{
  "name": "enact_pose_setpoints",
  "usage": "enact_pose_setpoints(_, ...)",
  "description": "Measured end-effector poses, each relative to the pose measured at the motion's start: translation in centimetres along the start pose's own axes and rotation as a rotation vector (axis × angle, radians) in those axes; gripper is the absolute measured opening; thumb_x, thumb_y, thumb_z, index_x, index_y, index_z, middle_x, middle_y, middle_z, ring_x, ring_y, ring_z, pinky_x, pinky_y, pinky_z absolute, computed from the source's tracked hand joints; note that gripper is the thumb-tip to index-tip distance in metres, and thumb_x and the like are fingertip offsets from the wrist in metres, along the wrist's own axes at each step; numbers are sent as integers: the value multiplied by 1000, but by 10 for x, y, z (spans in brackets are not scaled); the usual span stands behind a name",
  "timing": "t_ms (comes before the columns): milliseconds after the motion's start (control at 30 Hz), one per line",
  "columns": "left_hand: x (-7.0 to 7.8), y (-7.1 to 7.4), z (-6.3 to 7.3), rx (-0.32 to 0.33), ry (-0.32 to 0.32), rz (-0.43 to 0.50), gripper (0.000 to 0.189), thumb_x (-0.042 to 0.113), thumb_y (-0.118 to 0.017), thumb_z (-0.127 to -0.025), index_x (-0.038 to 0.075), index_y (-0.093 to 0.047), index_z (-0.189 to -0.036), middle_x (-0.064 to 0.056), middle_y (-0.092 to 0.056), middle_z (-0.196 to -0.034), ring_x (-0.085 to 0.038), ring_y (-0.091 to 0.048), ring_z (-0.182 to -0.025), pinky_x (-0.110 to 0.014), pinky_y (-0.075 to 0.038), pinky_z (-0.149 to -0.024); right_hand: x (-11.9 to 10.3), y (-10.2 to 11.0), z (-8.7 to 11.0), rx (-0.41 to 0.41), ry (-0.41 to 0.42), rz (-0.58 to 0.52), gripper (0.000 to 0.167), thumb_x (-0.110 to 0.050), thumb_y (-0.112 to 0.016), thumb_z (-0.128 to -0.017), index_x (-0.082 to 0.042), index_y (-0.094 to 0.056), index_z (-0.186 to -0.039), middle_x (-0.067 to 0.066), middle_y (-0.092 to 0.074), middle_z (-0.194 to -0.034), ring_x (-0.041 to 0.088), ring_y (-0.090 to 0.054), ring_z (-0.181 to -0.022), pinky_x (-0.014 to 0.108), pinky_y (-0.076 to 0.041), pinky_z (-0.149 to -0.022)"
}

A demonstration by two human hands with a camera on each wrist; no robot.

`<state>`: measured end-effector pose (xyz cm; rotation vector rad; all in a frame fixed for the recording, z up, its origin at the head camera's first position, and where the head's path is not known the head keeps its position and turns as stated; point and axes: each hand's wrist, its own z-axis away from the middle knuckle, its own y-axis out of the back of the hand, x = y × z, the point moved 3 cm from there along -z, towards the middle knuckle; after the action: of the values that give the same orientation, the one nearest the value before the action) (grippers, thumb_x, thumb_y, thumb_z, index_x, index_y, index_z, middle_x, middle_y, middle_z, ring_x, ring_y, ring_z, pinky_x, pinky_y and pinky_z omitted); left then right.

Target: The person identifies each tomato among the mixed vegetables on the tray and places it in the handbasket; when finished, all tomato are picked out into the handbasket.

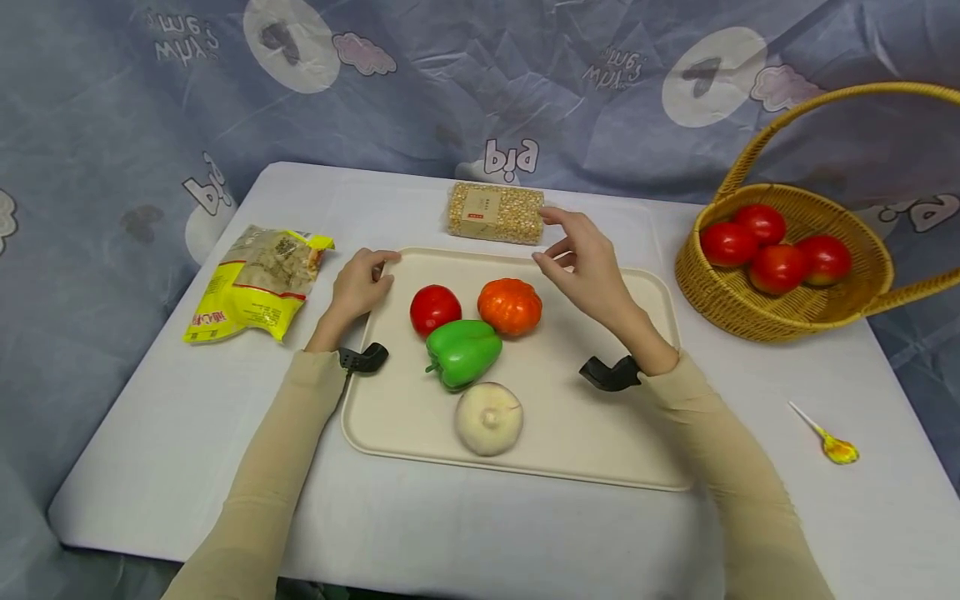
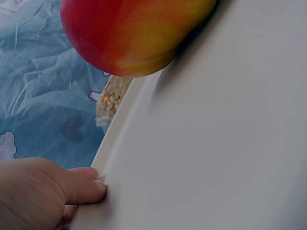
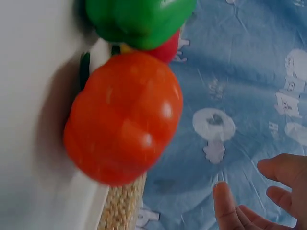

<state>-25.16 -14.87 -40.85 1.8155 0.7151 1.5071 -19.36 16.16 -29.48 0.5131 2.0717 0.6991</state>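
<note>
My left hand (image 1: 362, 282) grips the beige tray (image 1: 585, 454) at its far left corner; in the left wrist view the thumb (image 2: 88, 190) lies on the rim with fingers beneath. Above the tray's far side, my right hand (image 1: 588, 262) hovers with thumb and fingers apart and nothing between them. On the tray sit a red-and-yellow fruit (image 1: 435, 310), an orange pumpkin (image 1: 510, 307), a green bell pepper (image 1: 465, 354) and a whitish round vegetable (image 1: 489, 419). A clear pack of corn kernels (image 1: 510, 215) lies just behind the tray, near the right fingertips.
A yellow snack bag (image 1: 258, 287) lies left of the tray. At the right stands a wicker basket (image 1: 731, 308) with a tall handle, holding several tomatoes (image 1: 780, 268). A lollipop (image 1: 836, 448) rests on the white table (image 1: 780, 358) near the right. Patterned cloth (image 1: 420, 92) hangs behind.
</note>
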Motion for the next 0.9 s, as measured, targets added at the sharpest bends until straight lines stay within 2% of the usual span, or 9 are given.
enact_pose_setpoints(100,0,1,0,2,0,-3,37,11,-54,-88,11,-60,-125,-13,-50,-90,-23,-44,-72,-30,-30,-61,-6,-17,-6,-83,13,-30,53,-3,-65,-83,-4,-47,-134,17,-53,-124,26,-67,-83,35,-56,-72)
enact_pose_setpoints(167,0,1,0,1,0,-4,37,11,-54,-89,10,-60,-125,-13,-50,-90,-23,-44,-72,-29,-30,-61,-9,-27,-9,-140,18,-54,53,-4,-64,-84,-5,-46,-134,16,-51,-127,26,-67,-86,38,-56,-73)
enact_pose_setpoints(400,2,2,0,-6,0,1,37,10,-55,-88,10,-60,-125,-12,-49,-89,-23,-44,-73,-29,-29,-61,-17,-55,-19,-323,63,-126,54,-7,-64,-85,-9,-46,-136,12,-48,-133,25,-67,-94,35,-56,-76)
enact_pose_setpoints(667,2,2,-1,-12,15,4,37,10,-55,-88,11,-60,-125,-13,-50,-92,-23,-46,-74,-29,-30,-61,-21,-82,-27,-588,77,-137,55,-13,-63,-88,-12,-44,-138,9,-44,-141,24,-64,-102,33,-55,-82)
enact_pose_setpoints(767,2,2,-1,-18,22,8,37,11,-55,-88,11,-60,-125,-13,-51,-92,-23,-46,-74,-29,-31,-61,-21,-89,-29,-657,69,-140,56,-13,-65,-86,-14,-44,-139,7,-45,-140,23,-64,-103,30,-55,-82)
enact_pose_setpoints(900,2,2,-1,-18,19,3,37,11,-54,-88,10,-60,-125,-13,-51,-93,-23,-46,-73,-29,-31,-61,-21,-97,-32,-721,93,-141,57,-15,-68,-84,-15,-47,-137,7,-47,-139,23,-64,-103,34,-53,-87)
